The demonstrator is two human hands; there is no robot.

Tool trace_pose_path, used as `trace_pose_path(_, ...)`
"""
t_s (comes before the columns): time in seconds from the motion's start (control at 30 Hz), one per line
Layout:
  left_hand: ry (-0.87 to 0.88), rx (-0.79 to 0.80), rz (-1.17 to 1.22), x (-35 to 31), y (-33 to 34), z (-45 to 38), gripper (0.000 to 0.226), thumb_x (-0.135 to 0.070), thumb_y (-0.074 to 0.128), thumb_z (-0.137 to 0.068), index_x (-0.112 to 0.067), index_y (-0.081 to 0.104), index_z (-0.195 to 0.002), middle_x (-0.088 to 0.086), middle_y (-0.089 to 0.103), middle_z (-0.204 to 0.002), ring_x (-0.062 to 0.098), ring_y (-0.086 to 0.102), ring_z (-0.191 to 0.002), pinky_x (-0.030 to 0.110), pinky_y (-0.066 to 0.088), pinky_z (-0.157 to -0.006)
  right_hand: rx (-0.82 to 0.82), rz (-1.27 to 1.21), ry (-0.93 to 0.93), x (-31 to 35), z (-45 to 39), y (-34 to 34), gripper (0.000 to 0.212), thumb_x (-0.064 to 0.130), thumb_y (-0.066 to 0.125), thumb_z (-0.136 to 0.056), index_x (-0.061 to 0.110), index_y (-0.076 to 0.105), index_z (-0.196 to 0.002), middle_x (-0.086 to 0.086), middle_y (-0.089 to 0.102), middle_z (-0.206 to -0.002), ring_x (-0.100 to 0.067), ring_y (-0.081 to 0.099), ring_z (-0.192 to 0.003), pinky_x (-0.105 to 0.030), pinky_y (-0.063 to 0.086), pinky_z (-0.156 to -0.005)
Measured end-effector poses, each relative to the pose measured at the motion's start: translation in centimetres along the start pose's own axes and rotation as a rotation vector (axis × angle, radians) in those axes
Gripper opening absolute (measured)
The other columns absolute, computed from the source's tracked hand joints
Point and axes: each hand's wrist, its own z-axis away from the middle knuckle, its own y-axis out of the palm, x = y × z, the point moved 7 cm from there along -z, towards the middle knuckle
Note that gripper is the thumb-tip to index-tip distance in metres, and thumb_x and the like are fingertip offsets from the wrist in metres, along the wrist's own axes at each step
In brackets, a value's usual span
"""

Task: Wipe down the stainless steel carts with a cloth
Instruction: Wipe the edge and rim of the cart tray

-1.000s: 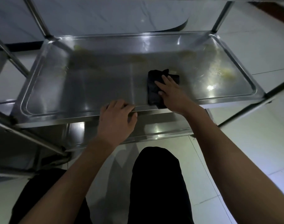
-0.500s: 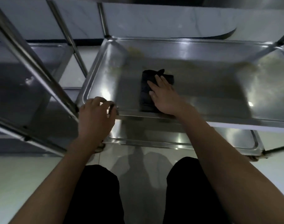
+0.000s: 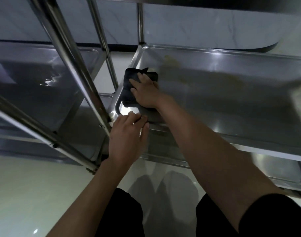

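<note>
Stainless steel cart shelf (image 3: 231,103): right hand (image 3: 146,93) presses flat on folded black cloth (image 3: 130,86) at nine o'clock; left hand (image 3: 127,135) grips the rim. Yellowish smears (image 3: 172,61) remain toward one o'clock.

Commercial kitchen, stainless steel carts (image 3: 231,93), marble-look wall (image 3: 206,26), pale tiled floor (image 3: 26,194)

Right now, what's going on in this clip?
A person is wiping a stainless steel cart shelf with a folded black cloth. The right hand presses flat on the cloth near the shelf's left corner, while the left hand grips the shelf's front rim. Yellowish smears remain farther back on the shelf. A second steel cart stands to the left.
</note>
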Motion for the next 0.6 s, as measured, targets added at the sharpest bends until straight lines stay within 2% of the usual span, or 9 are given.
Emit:
trace_pose_path(0.27, -0.028, 0.093, -0.038, -0.2, 0.0, -0.4, 0.026, -0.028, 0.057, -0.098, -0.014, 0.075, -0.111, 0.004, 0.068, -0.102, 0.025, 0.061, -0.093, 0.040, 0.048, -0.085, -0.009, 0.010, 0.015, -1.4, 0.9, -0.8, 0.054, 0.037, 0.028, -0.106, 0.026, 0.019, -0.158, -0.004, -0.002, -0.167, -0.022, -0.004, -0.154, -0.046, 0.007, -0.123)
trace_pose_path(0.43, -0.156, 0.235, -0.093, -1.6, 0.4, -1.9, 0.025, -0.028, 0.051, -0.093, -0.019, 0.074, -0.097, 0.003, 0.065, -0.098, 0.026, 0.057, -0.093, 0.040, 0.044, -0.083, -0.073, -0.001, 0.136, -9.2, 5.0, -2.7, 0.053, 0.034, 0.027, -0.106, 0.029, 0.019, -0.158, 0.000, -0.001, -0.168, -0.018, -0.004, -0.154, -0.042, 0.005, -0.121)
trace_pose_path(0.5, -0.147, 0.303, -0.062, -3.4, 1.2, -3.1, 0.030, -0.031, 0.043, -0.093, -0.022, 0.071, -0.093, 0.000, 0.063, -0.100, 0.024, 0.056, -0.096, 0.041, 0.045, -0.084, -0.109, 0.002, 0.175, -12.7, 7.1, -3.7, 0.052, 0.033, 0.029, -0.106, 0.029, 0.022, -0.157, 0.000, 0.002, -0.168, -0.018, -0.001, -0.153, -0.042, 0.008, -0.120)
trace_pose_path(0.6, -0.088, 0.376, 0.017, -8.1, 3.1, -4.9, 0.021, -0.036, 0.049, -0.093, -0.021, 0.060, -0.082, 0.000, 0.061, -0.100, 0.025, 0.056, -0.098, 0.042, 0.044, -0.089, -0.140, 0.015, 0.259, -17.8, 10.9, -5.1, 0.051, 0.034, 0.027, -0.106, 0.030, 0.022, -0.157, 0.001, 0.003, -0.168, -0.018, -0.001, -0.153, -0.042, 0.009, -0.120)
